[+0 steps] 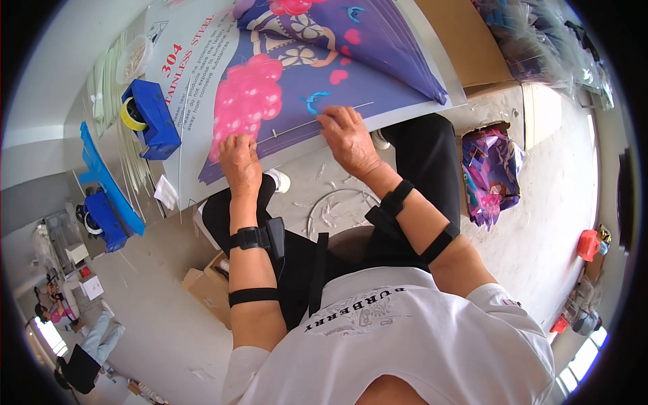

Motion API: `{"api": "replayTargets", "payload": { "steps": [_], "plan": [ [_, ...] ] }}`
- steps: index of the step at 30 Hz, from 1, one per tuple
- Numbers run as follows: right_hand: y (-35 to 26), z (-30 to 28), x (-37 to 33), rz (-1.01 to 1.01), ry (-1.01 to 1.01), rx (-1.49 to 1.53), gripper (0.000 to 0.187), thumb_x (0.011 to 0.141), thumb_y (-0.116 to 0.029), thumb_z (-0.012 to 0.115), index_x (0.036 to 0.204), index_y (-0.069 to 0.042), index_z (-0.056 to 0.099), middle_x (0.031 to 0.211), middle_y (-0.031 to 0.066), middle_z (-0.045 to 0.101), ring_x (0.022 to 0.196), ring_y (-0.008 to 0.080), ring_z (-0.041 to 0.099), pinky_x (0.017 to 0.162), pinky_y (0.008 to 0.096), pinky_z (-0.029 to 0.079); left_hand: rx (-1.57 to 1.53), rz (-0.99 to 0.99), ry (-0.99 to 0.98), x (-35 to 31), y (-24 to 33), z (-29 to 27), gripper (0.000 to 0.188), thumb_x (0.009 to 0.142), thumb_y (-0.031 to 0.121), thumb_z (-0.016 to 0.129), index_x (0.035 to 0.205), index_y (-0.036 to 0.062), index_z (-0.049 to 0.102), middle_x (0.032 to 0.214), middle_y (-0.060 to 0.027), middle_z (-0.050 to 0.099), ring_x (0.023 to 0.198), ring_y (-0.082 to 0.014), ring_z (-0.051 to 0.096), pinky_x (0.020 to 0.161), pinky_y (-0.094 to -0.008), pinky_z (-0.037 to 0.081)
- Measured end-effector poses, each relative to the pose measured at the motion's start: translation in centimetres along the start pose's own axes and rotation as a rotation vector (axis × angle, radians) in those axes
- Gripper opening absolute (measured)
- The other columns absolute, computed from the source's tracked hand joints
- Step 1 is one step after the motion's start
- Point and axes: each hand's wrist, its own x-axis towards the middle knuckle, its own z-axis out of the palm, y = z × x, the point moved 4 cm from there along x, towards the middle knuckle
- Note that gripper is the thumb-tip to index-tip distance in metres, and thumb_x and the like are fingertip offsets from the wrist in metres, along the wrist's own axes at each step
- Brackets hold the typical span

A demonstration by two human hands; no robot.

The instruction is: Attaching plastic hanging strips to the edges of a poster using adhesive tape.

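Note:
A stack of purple printed sheets (337, 94), with pink balloons, hearts and blue birds, lies on the table before me. Part of the top sheet is folded back at the far side. Along its near edge runs a thin white rod (293, 128) with a short white crosspiece on it. My left hand (241, 165) is closed at the rod's left part, knuckles up. Further right, my right hand (347, 138) pinches the rod with curled fingers, and the rod's tip shows beyond them. The fingertips of both hands are partly hidden.
A blue tape dispenser (152, 121) with yellow tape stands at the table's left, near bundled white strips (108, 81). A second blue dispenser (104, 219) sits beyond. To the right are a box of purple scraps (493, 175) and a large cardboard carton (466, 44). People are at the far left.

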Motion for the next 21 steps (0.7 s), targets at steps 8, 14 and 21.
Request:
{"api": "replayTargets", "payload": {
  "steps": [8, 14, 21],
  "plan": [
    [2.3, 0.7, 1.6, 0.044, 0.01, 0.089, 0.019, 0.067, -0.002, 0.064, 0.084, -0.007, 0.059, 0.089, 0.0068, 0.056, 0.085, 0.0289, 0.052, 0.075, 0.0385, 0.042, 0.003, 0.015, 0.023, 0.0, -0.1, -0.3, 0.013, 0.069, -0.001, 0.06, 0.078, 0.0066, 0.055, 0.081, -0.0111, 0.053, 0.081, -0.0333, 0.05, 0.069, -0.0445, 0.041],
    [3.0, 1.2, 1.3, 0.146, 0.006, 0.197, 0.01, 0.069, -0.002, 0.062, 0.077, -0.007, 0.058, 0.084, 0.0078, 0.055, 0.083, 0.0304, 0.051, 0.076, 0.0395, 0.042, -0.005, 0.0, 0.032, 0.0, 0.1, 0.1, 0.012, 0.07, 0.0, 0.06, 0.078, 0.007, 0.055, 0.08, -0.0095, 0.053, 0.081, -0.0326, 0.05, 0.066, -0.0447, 0.039],
    [2.8, 1.5, 1.4, 0.157, -0.037, 0.149, 0.009, 0.072, -0.002, 0.061, 0.078, -0.007, 0.057, 0.083, 0.0081, 0.052, 0.083, 0.0298, 0.051, 0.076, 0.0392, 0.041, 0.0, -0.017, 0.018, 0.0, 0.0, 0.2, 0.014, 0.069, -0.002, 0.061, 0.078, 0.0072, 0.056, 0.08, -0.0082, 0.053, 0.08, -0.0313, 0.05, 0.066, -0.0437, 0.039]
  ]
}}
